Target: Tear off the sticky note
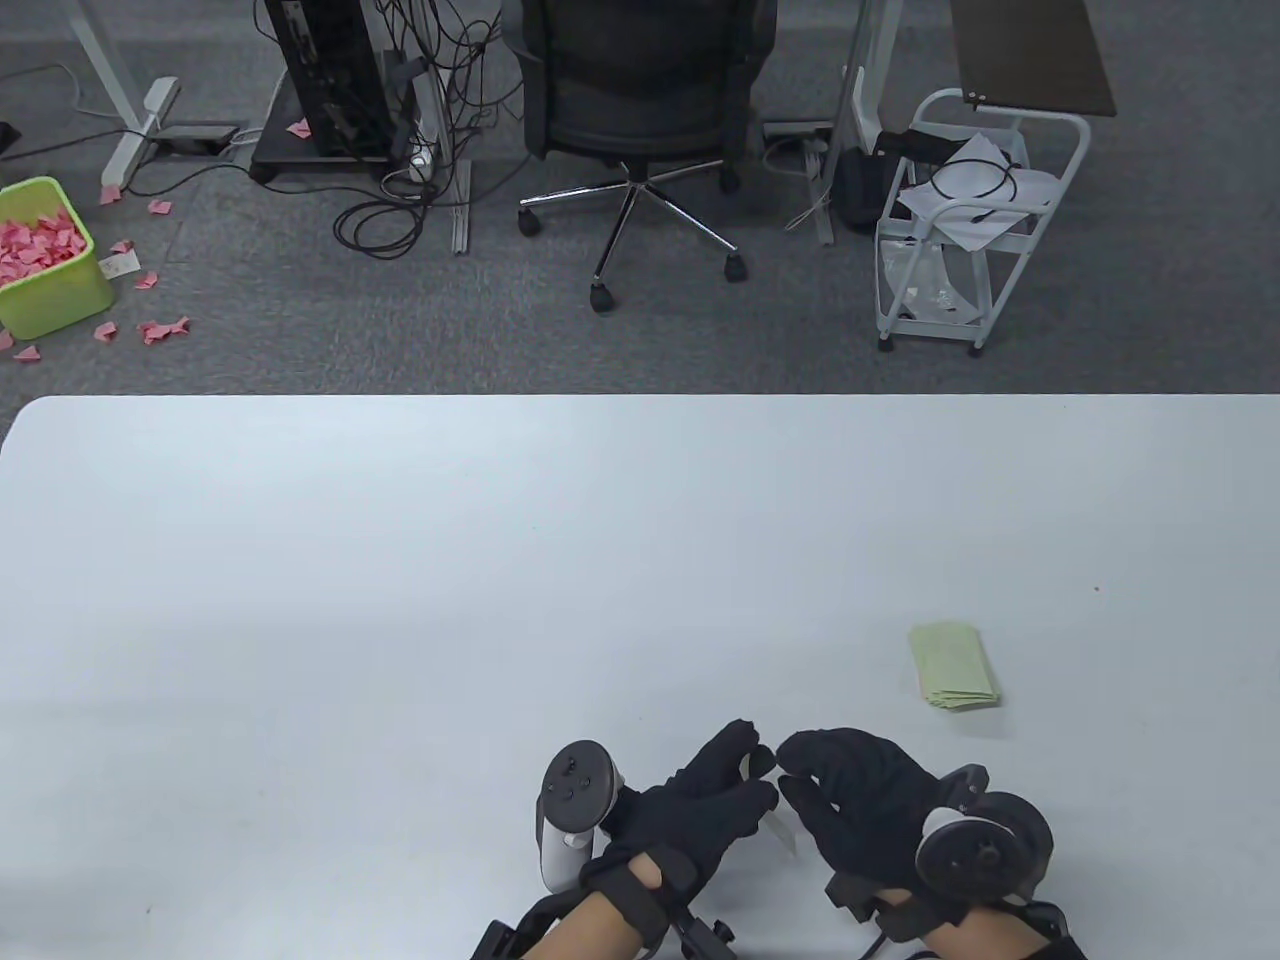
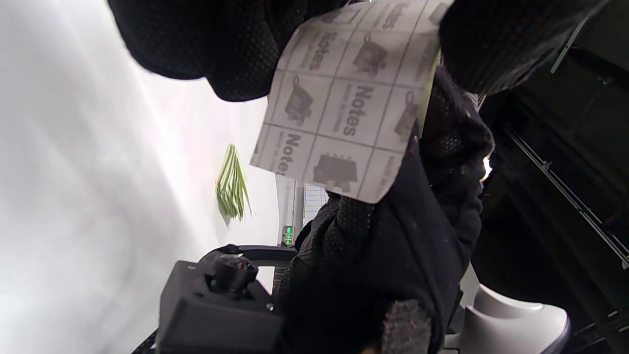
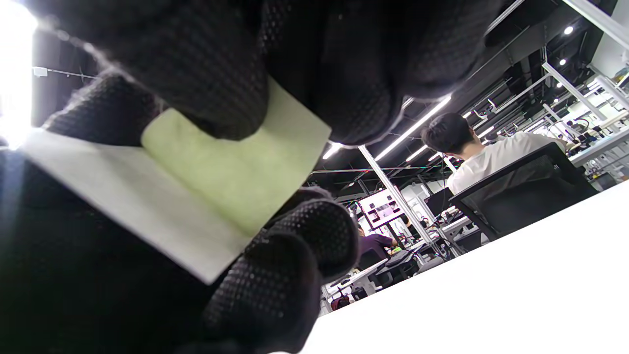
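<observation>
Table view: both gloved hands meet low on the bench (image 1: 400, 560) over a small pad
The left hand (image 1: 700, 810) and right hand (image 1: 860, 800) close fingertip to fingertip just above the near edge, a pale sliver of backing sheet (image 1: 782, 832) showing between them; a stack of green notes (image 1: 953, 667) lies apart to the right. Left wrist view: the backing sheet (image 2: 344, 108), printed "Notes", hangs from the left hand's fingers (image 2: 226, 54), which pinch its top edge, so that hand should hold firm as the anchor. Right wrist view: the right hand's fingers (image 3: 236, 73) pinch the green sticky note (image 3: 236, 177) where it lies on the white backing; a slow peel along the glued edge, low to the sheet, would likely keep it from curling or ripping
</observation>
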Action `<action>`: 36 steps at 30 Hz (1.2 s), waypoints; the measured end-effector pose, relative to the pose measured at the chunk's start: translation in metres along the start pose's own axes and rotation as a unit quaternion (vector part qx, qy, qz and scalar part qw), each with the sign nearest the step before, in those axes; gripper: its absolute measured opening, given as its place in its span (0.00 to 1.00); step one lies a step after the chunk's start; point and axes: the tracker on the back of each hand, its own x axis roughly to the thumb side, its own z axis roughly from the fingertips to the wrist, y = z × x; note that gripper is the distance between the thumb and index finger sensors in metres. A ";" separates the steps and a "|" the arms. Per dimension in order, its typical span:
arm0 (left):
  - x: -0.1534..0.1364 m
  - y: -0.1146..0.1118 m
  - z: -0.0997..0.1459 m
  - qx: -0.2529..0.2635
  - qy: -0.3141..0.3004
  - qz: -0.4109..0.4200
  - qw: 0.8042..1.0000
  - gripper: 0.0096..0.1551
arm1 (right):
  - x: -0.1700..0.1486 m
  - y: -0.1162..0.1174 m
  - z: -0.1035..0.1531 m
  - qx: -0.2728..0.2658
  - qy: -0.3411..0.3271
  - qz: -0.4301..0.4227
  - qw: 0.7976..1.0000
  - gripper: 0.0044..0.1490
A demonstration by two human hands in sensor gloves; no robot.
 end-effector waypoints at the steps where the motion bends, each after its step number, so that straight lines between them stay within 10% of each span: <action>1: 0.001 0.000 0.000 0.000 0.000 -0.002 1.000 0.58 | 0.000 0.000 0.000 0.000 -0.001 0.001 1.000 0.28; 19: 0.012 0.001 -0.002 -0.021 -0.036 -0.081 0.996 0.54 | -0.003 -0.006 0.000 -0.003 0.021 -0.013 1.000 0.23; 36: 0.015 0.010 0.002 0.067 -0.063 -0.082 0.992 0.43 | 0.001 0.003 0.003 0.032 0.025 -0.031 0.999 0.24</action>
